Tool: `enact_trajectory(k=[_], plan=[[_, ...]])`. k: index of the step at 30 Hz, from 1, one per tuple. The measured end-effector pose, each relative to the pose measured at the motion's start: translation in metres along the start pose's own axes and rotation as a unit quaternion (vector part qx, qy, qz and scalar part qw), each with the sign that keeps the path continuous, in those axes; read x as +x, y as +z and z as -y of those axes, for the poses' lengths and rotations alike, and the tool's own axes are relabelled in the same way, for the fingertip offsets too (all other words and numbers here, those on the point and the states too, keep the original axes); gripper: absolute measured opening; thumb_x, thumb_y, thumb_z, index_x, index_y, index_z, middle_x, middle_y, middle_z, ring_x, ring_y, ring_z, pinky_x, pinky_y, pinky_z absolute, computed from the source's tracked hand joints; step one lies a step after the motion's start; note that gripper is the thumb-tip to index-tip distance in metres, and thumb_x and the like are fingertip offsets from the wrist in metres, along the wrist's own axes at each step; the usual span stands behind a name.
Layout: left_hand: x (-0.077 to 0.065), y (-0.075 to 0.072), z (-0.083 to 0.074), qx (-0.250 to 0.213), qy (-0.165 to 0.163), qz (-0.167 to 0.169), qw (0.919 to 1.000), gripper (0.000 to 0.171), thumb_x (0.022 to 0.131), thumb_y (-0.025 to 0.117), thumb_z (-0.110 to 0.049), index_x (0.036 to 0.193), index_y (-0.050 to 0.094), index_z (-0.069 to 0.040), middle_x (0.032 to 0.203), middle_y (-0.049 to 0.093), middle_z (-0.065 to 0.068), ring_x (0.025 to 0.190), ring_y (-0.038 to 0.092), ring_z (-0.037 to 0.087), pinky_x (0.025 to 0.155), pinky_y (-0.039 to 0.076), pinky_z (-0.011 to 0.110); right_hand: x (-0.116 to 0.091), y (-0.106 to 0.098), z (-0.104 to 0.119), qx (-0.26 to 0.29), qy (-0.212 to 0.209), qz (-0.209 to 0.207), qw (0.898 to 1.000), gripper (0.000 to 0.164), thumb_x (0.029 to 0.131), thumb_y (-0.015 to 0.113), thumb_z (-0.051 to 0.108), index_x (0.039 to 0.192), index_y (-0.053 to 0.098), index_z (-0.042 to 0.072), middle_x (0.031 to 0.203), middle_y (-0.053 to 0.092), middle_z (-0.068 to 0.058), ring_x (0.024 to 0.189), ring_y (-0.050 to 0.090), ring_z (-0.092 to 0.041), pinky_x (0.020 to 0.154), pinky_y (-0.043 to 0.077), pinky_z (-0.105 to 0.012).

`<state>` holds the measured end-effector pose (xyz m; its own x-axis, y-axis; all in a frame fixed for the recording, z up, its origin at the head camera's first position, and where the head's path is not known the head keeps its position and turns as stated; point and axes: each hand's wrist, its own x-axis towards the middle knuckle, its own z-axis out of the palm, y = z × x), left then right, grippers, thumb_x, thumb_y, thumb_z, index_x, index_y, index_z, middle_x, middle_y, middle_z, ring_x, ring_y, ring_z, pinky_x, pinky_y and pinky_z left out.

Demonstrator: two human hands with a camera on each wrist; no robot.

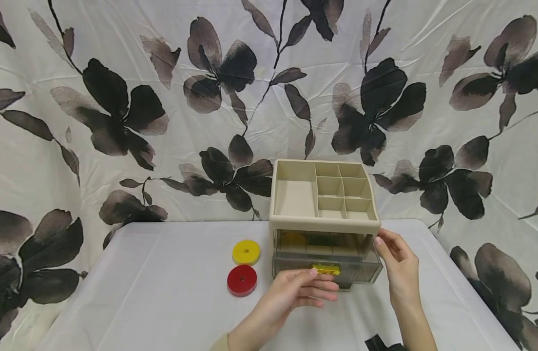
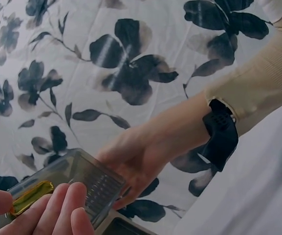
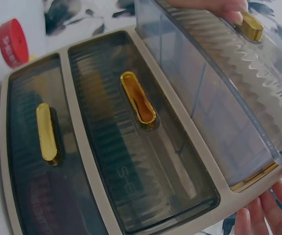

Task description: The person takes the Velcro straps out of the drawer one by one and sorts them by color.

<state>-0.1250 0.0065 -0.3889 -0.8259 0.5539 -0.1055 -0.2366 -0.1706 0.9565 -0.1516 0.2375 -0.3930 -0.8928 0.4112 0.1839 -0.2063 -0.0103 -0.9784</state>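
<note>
A beige desktop organizer [image 1: 323, 223] with smoky clear drawers stands on the table. Its top drawer [image 1: 361, 270] is pulled out toward me, and lower drawers show in the right wrist view. My left hand [image 1: 291, 295] is at the drawer front, thumb and index finger pinching the gold drawer handle [image 1: 328, 269]; its other fingers extend below. Against the organizer's right side, my right hand [image 1: 400, 263] holds the frame, thumb near the front edge and fingers partly hidden along the side. In the right wrist view, its fingers [image 3: 263, 213] lie by the frame edge.
A yellow disc [image 1: 246, 252] and a red disc [image 1: 241, 280] lie left of the organizer on the white-covered table [image 1: 155, 287]. Open compartments [image 1: 343, 190] form the organizer's top. Behind hangs a floral cloth [image 1: 163, 122]. A black strap [image 2: 221, 134] circles the right wrist.
</note>
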Motion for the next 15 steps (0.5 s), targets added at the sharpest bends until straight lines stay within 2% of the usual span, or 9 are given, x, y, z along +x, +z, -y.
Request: enact_trajectory(k=[15], plan=[[0.016, -0.009, -0.007, 0.004, 0.008, -0.006, 0.9999, 0.045, 0.096, 0.054, -0.035, 0.12, 0.064, 0.002, 0.111, 0.071, 0.016, 0.097, 0.072, 0.018, 0.081, 0.057, 0.024, 0.0, 0.0, 0.0, -0.008, 0.002, 0.002, 1.0, 0.028, 0.093, 0.063, 0.014, 0.119, 0.06, 0.003, 0.104, 0.065, 0.013, 0.101, 0.061, 0.001, 0.084, 0.047, -0.008]])
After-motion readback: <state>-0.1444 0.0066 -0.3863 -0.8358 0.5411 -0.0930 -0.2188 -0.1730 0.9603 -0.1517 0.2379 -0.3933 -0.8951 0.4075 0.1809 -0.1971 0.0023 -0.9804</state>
